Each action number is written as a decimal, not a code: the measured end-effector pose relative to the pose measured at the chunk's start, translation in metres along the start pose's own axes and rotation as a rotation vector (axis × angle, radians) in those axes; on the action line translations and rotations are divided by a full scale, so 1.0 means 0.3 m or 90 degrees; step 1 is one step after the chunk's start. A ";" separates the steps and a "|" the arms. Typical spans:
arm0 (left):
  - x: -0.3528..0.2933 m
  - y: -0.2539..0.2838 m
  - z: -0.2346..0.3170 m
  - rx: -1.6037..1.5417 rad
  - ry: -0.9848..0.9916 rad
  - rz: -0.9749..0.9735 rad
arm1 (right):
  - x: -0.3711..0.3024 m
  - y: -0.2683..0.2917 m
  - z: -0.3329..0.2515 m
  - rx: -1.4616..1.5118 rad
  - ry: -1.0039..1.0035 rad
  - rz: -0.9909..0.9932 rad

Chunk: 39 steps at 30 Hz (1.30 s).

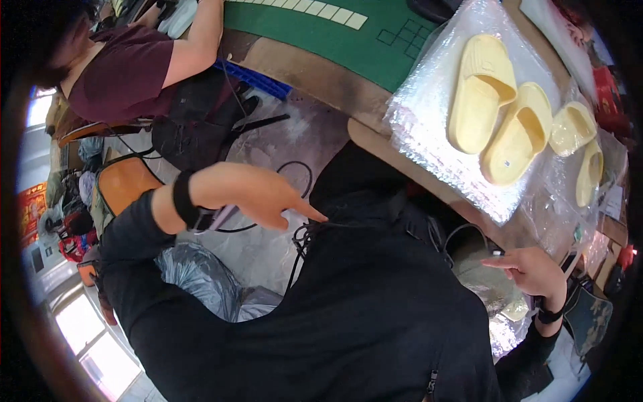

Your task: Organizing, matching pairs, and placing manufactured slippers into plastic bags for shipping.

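At the left, my left hand (251, 194) reaches across with its index finger stretched out and its other fingers bent. That fingertip touches the black garment at my lap, beside a tangle of thin black cords (303, 236). My right hand (532, 269) is at the right, below the table edge, index finger extended and thumb under it. A dark cable (469, 226) with a small whitish end curves close to that finger; I see no grip on it. Beyond the hands, a pair of pale yellow slide sandals (477, 94) lies on clear plastic wrap (429, 100).
More yellow sandals (573, 127) sit in clear plastic at the right. The table (301, 67) carries a green mat (301, 30) with a row of pale tiles. A person in a maroon shirt (124, 70) sits at upper left. An orange-seated chair (127, 181) and grey plastic bags (204, 278) stand left.
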State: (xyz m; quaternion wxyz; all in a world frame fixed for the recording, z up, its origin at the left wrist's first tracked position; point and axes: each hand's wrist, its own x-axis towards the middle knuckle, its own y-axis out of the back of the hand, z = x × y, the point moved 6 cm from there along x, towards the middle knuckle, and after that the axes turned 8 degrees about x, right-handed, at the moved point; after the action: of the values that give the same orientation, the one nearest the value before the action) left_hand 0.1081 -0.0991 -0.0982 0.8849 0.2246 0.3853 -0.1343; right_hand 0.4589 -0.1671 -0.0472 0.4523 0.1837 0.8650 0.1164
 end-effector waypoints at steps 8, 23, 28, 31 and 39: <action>0.007 0.167 0.024 0.047 0.007 0.393 | -0.011 -0.042 0.114 0.021 -0.107 -0.060; -0.039 0.422 0.200 0.180 -0.134 0.844 | 0.067 -0.150 0.131 0.158 0.013 -0.049; 0.020 0.533 0.295 -0.104 -0.178 0.972 | 0.085 -0.019 0.031 0.174 0.164 0.025; 0.092 0.576 0.354 -0.029 -0.239 0.903 | 0.163 -0.070 -0.003 0.008 0.051 -0.012; 0.061 0.701 0.362 0.014 -0.193 1.070 | 0.173 0.068 -0.188 -0.011 0.221 0.176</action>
State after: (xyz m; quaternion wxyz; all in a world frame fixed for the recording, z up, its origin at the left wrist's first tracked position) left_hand 0.2741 0.0266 0.0155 0.7301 0.4244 -0.0333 0.5346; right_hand 0.3897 -0.1285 -0.0464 0.2777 0.2737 0.8956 0.2143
